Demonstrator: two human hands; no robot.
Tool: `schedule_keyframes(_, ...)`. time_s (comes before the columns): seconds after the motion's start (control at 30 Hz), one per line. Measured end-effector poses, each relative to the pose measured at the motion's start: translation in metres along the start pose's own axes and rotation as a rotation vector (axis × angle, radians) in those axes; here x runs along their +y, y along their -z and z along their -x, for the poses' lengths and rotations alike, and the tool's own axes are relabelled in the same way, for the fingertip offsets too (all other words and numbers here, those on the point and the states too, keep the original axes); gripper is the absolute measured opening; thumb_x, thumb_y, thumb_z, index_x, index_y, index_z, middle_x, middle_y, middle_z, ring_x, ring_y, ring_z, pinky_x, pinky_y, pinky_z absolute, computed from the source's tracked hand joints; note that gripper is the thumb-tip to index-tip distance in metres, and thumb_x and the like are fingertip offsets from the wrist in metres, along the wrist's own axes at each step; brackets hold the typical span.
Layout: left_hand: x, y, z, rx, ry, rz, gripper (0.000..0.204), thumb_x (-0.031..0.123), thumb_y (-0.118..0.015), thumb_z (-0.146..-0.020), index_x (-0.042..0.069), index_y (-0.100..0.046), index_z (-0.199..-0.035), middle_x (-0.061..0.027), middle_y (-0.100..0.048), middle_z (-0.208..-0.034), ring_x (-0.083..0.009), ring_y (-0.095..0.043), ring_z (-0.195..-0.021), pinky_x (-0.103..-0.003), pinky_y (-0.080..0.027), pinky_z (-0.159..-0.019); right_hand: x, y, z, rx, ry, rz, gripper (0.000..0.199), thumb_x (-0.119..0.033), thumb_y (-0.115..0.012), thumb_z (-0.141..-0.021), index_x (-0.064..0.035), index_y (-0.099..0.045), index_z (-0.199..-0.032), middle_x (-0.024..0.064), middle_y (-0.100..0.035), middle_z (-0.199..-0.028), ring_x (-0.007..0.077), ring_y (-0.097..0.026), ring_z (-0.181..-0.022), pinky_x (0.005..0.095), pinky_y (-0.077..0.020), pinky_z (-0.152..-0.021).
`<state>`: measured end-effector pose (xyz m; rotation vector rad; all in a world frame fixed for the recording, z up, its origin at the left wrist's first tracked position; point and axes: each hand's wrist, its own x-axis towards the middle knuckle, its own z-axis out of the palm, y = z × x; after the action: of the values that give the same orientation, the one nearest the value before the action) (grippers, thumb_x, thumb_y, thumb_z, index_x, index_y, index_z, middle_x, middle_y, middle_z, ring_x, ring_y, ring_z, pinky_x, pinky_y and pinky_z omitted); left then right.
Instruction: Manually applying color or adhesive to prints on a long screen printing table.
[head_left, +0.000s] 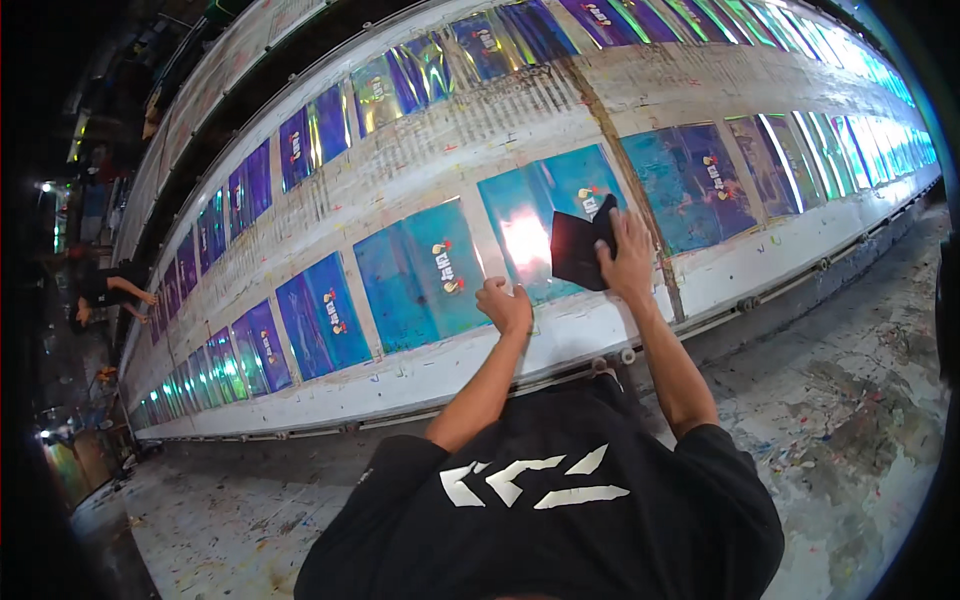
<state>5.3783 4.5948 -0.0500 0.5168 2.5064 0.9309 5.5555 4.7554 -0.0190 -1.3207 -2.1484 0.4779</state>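
Observation:
My right hand grips the right side of a black, flat, cloth-like piece, its thumb across the near face. The piece lies over part of a shiny teal film sheet on the long table. By that sheet's lower left edge is my left hand, its fingers curled together. Whatever they pinch, if anything, is too small to make out. Left of this hand lies another teal sheet with a small printed motif. To the right of my right hand is a blue-purple sheet.
Two rows of iridescent sheets run along the table, including a purple one in the far row. A brown seam crosses the tabletop. A rail with rollers follows the near edge. Another person's arm reaches over the table at far left.

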Motion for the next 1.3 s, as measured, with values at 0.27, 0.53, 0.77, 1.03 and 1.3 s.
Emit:
schedule_keyframes(0.27, 0.051, -0.031, 0.008, 0.141, 0.250, -0.212, 0.049, 0.005, -0.073, -0.084, -0.001, -0.047, -0.125, -0.0280, -0.050, -0.123, -0.0469, -0.051, -0.117, -0.052, -0.045, -0.103, -0.010, -0.049, -0.016, -0.325, 0.092, 0.173, 0.077, -0.042, -0.067, -0.094, -0.0121, -0.040, -0.159, 0.0206, -0.028, -0.167, 0.0410, -0.022, -0.155, 0.0596, -0.0198, -0.123)
schedule_keyframes(0.53, 0.080, 0.000, 0.027, -0.137, -0.226, -0.034, 0.024, 0.005, -0.063, -0.088, -0.001, -0.056, -0.110, -0.0273, -0.061, -0.101, -0.0509, -0.059, -0.093, -0.056, -0.046, -0.077, -0.031, -0.130, -0.134, -0.324, 0.392, 0.125, 0.060, -0.030, -0.061, -0.097, -0.0077, -0.049, -0.152, 0.0125, -0.040, -0.162, 0.0301, -0.030, -0.153, 0.0526, -0.0244, -0.124)
schedule_keyframes(0.77, 0.058, 0.013, 0.045, -0.095, 0.130, -0.005, 0.018, 0.011, -0.066, -0.093, 0.001, -0.060, -0.107, -0.0176, -0.064, -0.080, -0.0333, -0.066, -0.078, -0.043, -0.051, -0.075, -0.042, -0.109, -0.097, -0.413, 0.633, 0.016, 0.061, -0.033, -0.057, -0.098, -0.0022, -0.048, -0.151, 0.0122, -0.042, -0.161, 0.0297, -0.033, -0.152, 0.0483, -0.0252, -0.124)
schedule_keyframes(1.03, 0.003, 0.035, 0.036, 0.119, 0.270, 0.391, 0.009, 0.008, -0.067, -0.093, 0.002, -0.063, -0.097, -0.0044, -0.063, -0.080, -0.0152, -0.063, -0.071, -0.030, -0.052, -0.065, -0.033, -0.053, 0.029, -0.594, 0.731, -0.125, 0.055, -0.021, -0.057, -0.095, -0.0063, -0.053, -0.148, 0.0099, -0.046, -0.160, 0.0289, -0.036, -0.151, 0.0487, -0.0280, -0.124)
schedule_keyframes(1.3, 0.012, -0.004, 0.034, -0.019, 0.139, 0.608, 0.004, 0.001, -0.058, -0.096, -0.001, -0.060, -0.098, -0.0056, -0.065, -0.079, -0.0137, -0.060, -0.065, -0.028, -0.049, -0.059, -0.010, 0.011, 0.082, -0.917, -0.368, -0.886, 0.032, 0.006, -0.056, -0.091, -0.0034, -0.075, -0.116, 0.0131, -0.075, -0.114, 0.0244, -0.068, -0.114, 0.0412, -0.0520, -0.102)
